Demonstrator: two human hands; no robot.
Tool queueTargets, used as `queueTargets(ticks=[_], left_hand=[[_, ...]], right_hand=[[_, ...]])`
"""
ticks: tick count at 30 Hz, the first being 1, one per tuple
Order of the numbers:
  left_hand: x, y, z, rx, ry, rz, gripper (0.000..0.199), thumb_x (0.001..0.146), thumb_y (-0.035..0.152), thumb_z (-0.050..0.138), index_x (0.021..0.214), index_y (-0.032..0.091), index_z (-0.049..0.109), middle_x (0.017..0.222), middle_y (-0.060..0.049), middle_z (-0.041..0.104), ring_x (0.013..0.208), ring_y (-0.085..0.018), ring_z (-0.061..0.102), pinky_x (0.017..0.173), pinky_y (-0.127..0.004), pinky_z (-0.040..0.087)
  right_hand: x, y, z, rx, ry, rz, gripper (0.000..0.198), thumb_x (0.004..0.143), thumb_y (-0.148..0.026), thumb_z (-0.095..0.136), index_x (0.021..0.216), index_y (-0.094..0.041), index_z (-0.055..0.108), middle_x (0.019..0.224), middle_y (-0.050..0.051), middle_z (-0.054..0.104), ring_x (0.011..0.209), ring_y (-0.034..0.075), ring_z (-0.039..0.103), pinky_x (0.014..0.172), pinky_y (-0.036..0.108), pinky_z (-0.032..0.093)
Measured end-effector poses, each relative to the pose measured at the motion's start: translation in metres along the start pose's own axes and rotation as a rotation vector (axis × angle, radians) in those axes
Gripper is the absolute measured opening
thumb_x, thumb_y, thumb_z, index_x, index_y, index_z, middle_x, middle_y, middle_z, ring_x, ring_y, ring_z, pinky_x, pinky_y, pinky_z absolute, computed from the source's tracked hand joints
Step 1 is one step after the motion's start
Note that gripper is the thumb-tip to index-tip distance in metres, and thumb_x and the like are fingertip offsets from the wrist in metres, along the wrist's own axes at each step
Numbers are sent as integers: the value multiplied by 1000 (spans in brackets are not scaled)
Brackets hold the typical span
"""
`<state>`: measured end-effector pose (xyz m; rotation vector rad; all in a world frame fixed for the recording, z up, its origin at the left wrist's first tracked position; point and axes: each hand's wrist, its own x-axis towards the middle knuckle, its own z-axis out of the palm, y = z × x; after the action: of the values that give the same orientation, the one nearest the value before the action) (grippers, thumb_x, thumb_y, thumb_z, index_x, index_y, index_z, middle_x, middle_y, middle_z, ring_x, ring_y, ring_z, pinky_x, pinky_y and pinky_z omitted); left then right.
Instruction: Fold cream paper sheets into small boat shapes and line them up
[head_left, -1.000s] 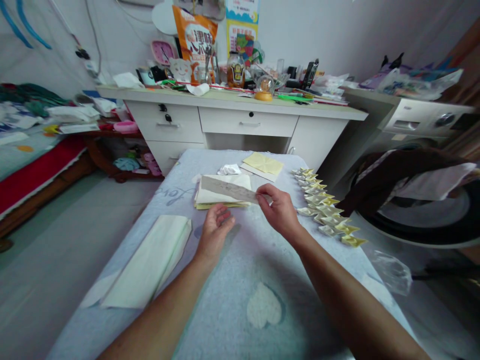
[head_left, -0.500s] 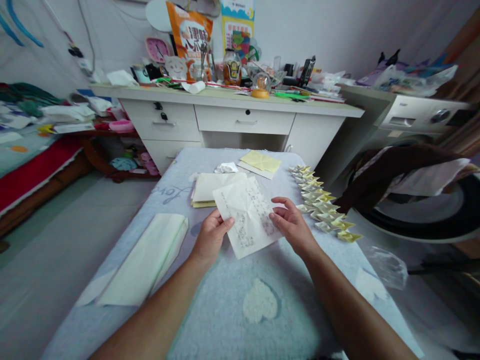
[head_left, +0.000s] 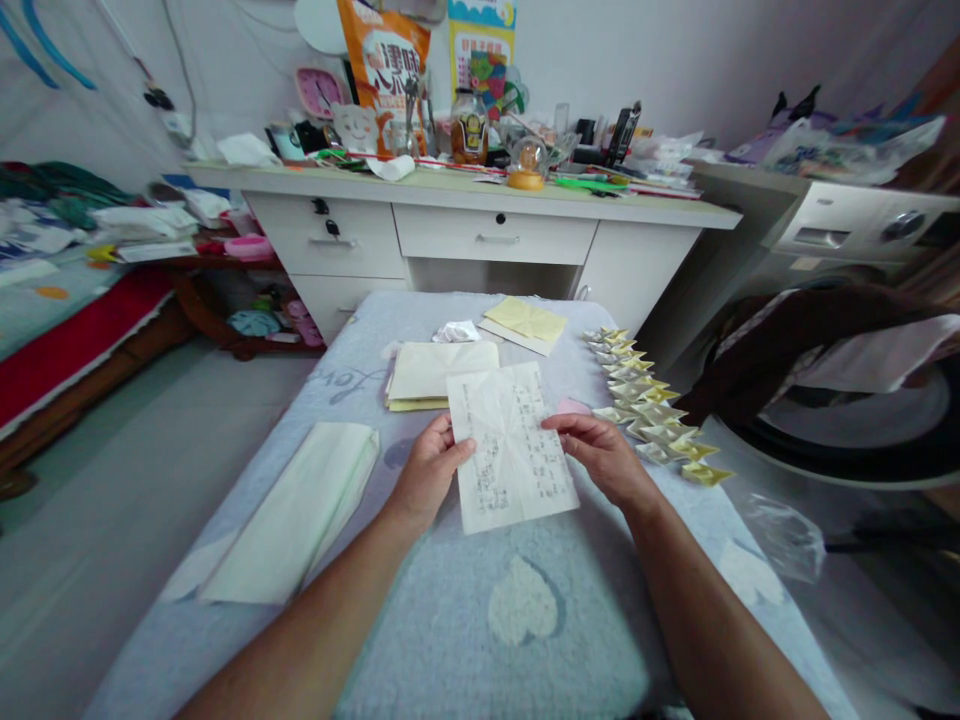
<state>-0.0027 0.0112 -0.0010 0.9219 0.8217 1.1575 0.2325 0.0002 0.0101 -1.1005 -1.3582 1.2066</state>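
A creased white sheet of paper [head_left: 510,450] with handwriting is raised over the cloth-covered table. My left hand [head_left: 433,470] pinches its left edge between thumb and fingers. At the opposite edge, the fingertips of my right hand [head_left: 600,450] are closed on the paper. Just behind the sheet lies a stack of paper [head_left: 439,370], partly covered by it. Several folded paper boats [head_left: 652,405] stand in rows to the right of my right hand. Yellow and white sheets [head_left: 525,322] rest farther back, near a crumpled white piece [head_left: 456,332].
A folded pale cloth or paper bundle [head_left: 300,510] lies on the table's left side. Beyond the table stands a white desk [head_left: 495,235] crowded with jars and packets. A washing machine [head_left: 832,235] with clothes hanging from its door is at the right.
The handwritten sheet has turned more upright and shifted slightly right and toward me. My right hand has moved a little right, its fingers now closed at the sheet's edge.
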Motion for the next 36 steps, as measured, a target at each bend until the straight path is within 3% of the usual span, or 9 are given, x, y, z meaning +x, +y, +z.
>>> queueTargets(ticks=[5,12,20,23,25,28,30,32,36], left_hand=[[-1,1,1,27,53,-21,46,71,22,68,114,17,53,91,-5,74,75,-21,70,66,-28,52],[0,1,4,61,50,-28,41,72,26,65,110,15,59,87,-6,73,74,-20,68,65,-27,50],[2,-5,-4,153,-1,-33,31,81,36,60,105,15,62,77,-3,69,54,-12,55,50,-22,39],[-1,-5,-5,130,-63,-16,32,85,36,56,110,17,58,89,-4,67,60,-11,55,54,-22,42],[-4,-2,-3,87,-106,17,43,82,29,58,123,23,49,107,-5,63,73,-13,60,60,-23,46],[-8,1,0,75,-133,109,78,70,18,66,135,35,26,129,-5,49,90,-15,62,69,-24,48],[-9,-1,1,147,-158,157,84,67,15,69,134,36,24,132,-6,46,96,-16,61,75,-26,49],[-7,-4,-1,273,-172,156,73,66,14,71,128,30,36,126,-6,52,98,-18,61,80,-28,48],[0,-12,-7,494,-79,175,28,69,21,73,95,18,63,105,-5,62,94,-20,62,83,-30,48]], right_hand=[[0,-2,1,24,-30,23,19,73,-27,74,92,-23,74,84,2,70,74,14,60,70,27,46],[1,0,5,130,-76,57,18,70,-29,78,82,-20,69,79,0,66,67,11,57,61,22,43],[6,19,13,187,76,32,18,66,-29,80,71,-19,65,68,-2,65,59,11,55,57,22,42],[9,28,15,192,151,21,18,67,-29,79,72,-20,65,66,-2,64,58,11,55,57,23,43],[10,30,16,191,178,24,18,69,-32,77,72,-19,64,66,-2,64,56,11,54,56,23,44],[10,29,17,193,209,43,21,70,-35,75,69,-19,61,67,-1,64,53,10,53,54,23,43],[10,28,18,202,226,54,22,70,-35,75,69,-19,60,66,-2,64,52,9,52,53,22,42],[9,26,19,207,229,61,22,70,-35,75,70,-18,60,66,-2,64,53,9,52,54,22,42],[9,26,21,200,207,66,24,70,-36,75,68,-18,59,67,-1,63,55,10,52,54,22,43]])
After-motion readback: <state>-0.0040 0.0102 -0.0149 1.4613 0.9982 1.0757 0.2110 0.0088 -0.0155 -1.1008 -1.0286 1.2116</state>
